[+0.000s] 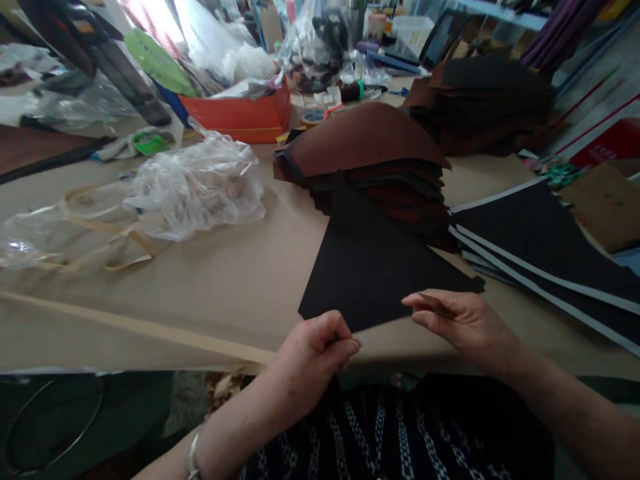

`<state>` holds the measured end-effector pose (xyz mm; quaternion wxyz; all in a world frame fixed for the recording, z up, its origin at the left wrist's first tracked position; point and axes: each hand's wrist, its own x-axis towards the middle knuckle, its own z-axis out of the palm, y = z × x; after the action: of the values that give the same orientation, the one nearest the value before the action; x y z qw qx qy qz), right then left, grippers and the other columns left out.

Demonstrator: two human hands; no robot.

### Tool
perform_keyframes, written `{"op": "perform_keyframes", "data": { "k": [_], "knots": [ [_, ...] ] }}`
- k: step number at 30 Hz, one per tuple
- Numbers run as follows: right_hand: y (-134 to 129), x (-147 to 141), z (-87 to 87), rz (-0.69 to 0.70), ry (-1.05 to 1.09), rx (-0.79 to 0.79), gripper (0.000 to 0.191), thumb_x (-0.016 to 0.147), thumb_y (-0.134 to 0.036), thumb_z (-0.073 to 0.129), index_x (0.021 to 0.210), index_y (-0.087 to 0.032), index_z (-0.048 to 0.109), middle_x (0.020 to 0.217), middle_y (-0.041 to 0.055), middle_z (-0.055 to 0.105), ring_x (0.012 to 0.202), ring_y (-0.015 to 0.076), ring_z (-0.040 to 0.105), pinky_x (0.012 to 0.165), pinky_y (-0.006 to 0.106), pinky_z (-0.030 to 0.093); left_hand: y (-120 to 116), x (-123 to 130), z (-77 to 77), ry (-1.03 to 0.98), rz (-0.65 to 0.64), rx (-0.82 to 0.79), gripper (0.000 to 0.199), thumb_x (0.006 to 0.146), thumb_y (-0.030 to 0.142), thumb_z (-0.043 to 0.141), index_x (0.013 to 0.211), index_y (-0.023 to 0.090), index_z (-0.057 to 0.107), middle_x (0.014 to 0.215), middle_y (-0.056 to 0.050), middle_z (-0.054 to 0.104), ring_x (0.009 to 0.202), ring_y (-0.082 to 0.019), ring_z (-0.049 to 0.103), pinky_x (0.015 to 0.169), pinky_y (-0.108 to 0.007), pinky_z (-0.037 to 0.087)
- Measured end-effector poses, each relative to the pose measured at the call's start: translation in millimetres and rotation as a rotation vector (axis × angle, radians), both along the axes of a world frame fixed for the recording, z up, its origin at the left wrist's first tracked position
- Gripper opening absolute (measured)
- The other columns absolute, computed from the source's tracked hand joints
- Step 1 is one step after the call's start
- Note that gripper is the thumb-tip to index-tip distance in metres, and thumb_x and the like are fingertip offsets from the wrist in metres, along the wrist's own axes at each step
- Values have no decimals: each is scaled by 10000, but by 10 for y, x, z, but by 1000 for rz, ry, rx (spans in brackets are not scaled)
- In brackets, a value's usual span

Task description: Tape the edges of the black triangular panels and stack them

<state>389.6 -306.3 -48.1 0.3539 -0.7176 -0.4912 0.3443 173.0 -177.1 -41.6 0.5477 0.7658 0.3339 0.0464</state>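
My left hand point(317, 350) is closed in a pinch near the table's front edge, just below the lower left corner of a black cut panel point(380, 273). Whatever sits between its fingertips is too small to make out. Over the panel's lower right corner, my right hand point(463, 327) has thumb and fingers drawn together. A thin dark brown sliver shows between them, its kind unclear. The panel lies flat, its narrow top against a stack of brown and black curved pieces point(365, 143).
Black panels with pale edging point(540, 247) lie at the right. A clear plastic bag point(200, 183) and loose tan strips point(127, 243) are on the left. Behind stand a red box point(240, 113), another dark stack point(490, 100) and a filled clear bag point(317, 47).
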Motion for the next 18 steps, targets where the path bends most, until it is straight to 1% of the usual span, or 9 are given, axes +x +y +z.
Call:
{"op": "perform_keyframes", "data": {
  "k": [2, 3, 5, 7, 9, 12, 13, 15, 18],
  "knots": [
    [24, -140, 48, -41, 267, -50, 233, 803, -354, 603, 977, -217, 676, 858, 21, 669, 747, 150, 607, 655, 256, 466, -76, 106, -19, 12, -7, -7, 208, 780, 285, 544, 607, 187, 487, 538, 62, 436, 531, -91, 377, 512, -232, 304],
    [39, -205, 46, -38, 354, -74, 233, 782, -346, 625, 969, -213, 666, 837, 13, 655, 718, 140, 589, 628, 248, 454, -103, 148, -25, 19, -9, -3, 203, 779, 279, 544, 608, 186, 487, 539, 63, 436, 531, -90, 374, 511, -231, 301],
    [69, -308, 0, -28, 449, -113, 202, 764, -316, 642, 927, -196, 637, 791, -1, 614, 668, 116, 541, 592, 233, 420, -139, 212, -38, 30, -20, 10, 198, 780, 267, 539, 610, 185, 481, 540, 65, 430, 532, -89, 368, 509, -230, 293],
    [92, -368, -68, -18, 471, -118, 119, 778, -287, 618, 812, -176, 592, 707, -22, 551, 618, 92, 475, 567, 222, 378, -157, 254, -54, 39, -34, 24, 206, 779, 265, 522, 600, 185, 462, 541, 64, 419, 535, -91, 363, 511, -233, 286],
    [96, -391, -121, -22, 475, -99, 148, 799, -278, 584, 719, -168, 527, 640, -41, 474, 581, 78, 407, 541, 216, 334, -162, 288, -72, 50, -36, 28, 199, 777, 283, 498, 607, 188, 460, 549, 59, 423, 543, -98, 368, 520, -237, 292],
    [59, -362, -150, -23, 497, -89, 174, 813, -279, 554, 697, -172, 481, 608, -55, 403, 551, 71, 337, 503, 215, 278, -160, 350, -106, 76, -74, -6, 162, 778, 322, 456, 726, 190, 533, 628, 35, 505, 601, -121, 436, 573, -245, 338],
    [36, -330, -149, -20, 494, -97, 162, 810, -265, 548, 697, -173, 477, 603, -57, 391, 547, 70, 324, 496, 215, 266, -158, 375, -119, 104, -108, -10, 183, 783, 337, 441, 739, 191, 542, 639, 30, 510, 612, -128, 446, 585, -249, 344],
    [-20, -218, -130, -24, 454, -110, 134, 792, -230, 539, 689, -173, 475, 598, -58, 385, 547, 71, 313, 498, 215, 259, -154, 423, -144, 182, -185, 4, 240, 799, 371, 408, 675, 196, 516, 607, 35, 466, 591, -129, 428, 570, -252, 327],
    [-125, 100, -72, -90, 374, -98, 116, 759, -224, 536, 675, -171, 476, 602, -54, 410, 552, 70, 333, 519, 215, 274, -128, 475, -153, 282, -252, 48, 326, 818, 433, 366, 609, 200, 458, 568, 40, 403, 555, -128, 395, 540, -255, 296]
  ]
}}
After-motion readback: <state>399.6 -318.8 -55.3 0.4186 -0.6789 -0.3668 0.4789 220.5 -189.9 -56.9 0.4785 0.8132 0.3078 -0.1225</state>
